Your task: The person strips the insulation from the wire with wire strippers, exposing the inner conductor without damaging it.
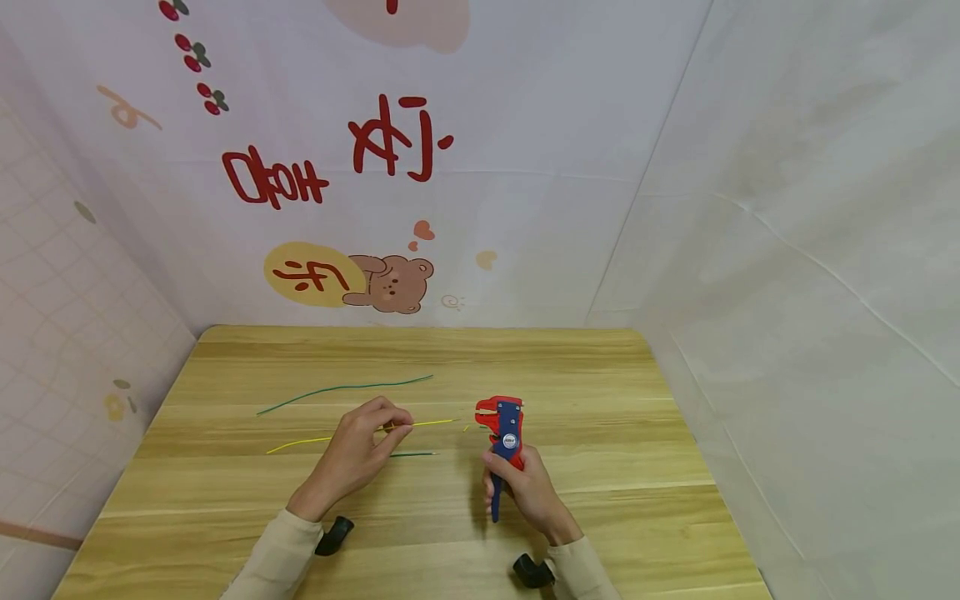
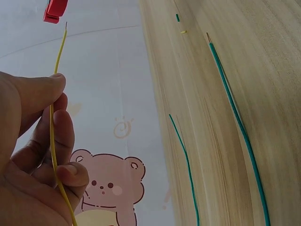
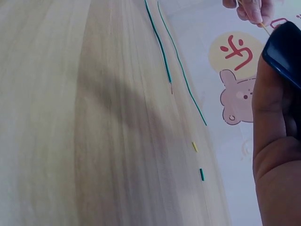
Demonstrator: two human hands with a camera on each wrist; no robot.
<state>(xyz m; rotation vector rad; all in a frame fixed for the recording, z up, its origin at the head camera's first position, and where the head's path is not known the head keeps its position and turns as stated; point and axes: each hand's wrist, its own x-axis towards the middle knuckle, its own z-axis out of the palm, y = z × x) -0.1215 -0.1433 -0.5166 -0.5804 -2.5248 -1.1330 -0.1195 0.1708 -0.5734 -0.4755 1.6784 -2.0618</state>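
Left grip (image 1: 360, 446) pinches yellow wire (image 2: 52, 136) | right grip (image 1: 527, 486) clasps red-blue stripper (image 1: 511, 423) | nearer green wire (image 1: 414, 454) partly hidden by left hand

Raised wire (image 1: 435, 422) held left of wire stripper (image 1: 509, 425); on counter (image 1: 615, 467), rear wire (image 1: 345, 387) laid behind front wire (image 1: 414, 454), insulation scraps (image 3: 202, 174) right.
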